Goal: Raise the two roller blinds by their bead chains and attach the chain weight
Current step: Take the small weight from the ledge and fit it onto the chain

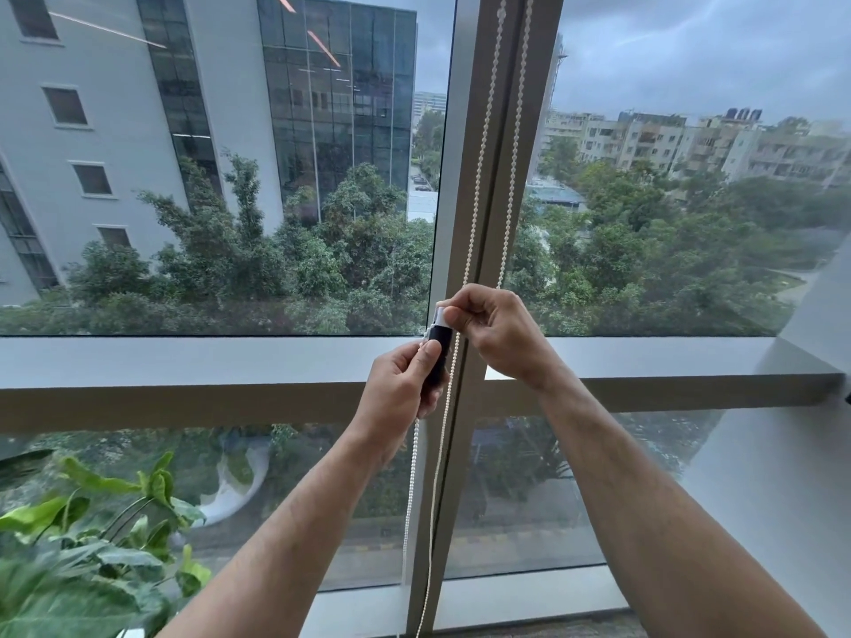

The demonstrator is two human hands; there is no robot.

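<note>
Just below the middle of the frame I hold the weight (436, 349), a black piece with a white cap, in front of the mullion (495, 177). My left hand (399, 393) is closed around its lower black part, thumb pressed on its face. My right hand (495, 333) pinches the white cap from above, fingers curled in. The chain (479, 177) drops from the top of the frame in two white strands along the mullion; one passes behind my right hand and runs just beside the weight, and two strands hang on below my left hand to the bottom edge. A plant (92, 545) fills the lower left corner.
</note>
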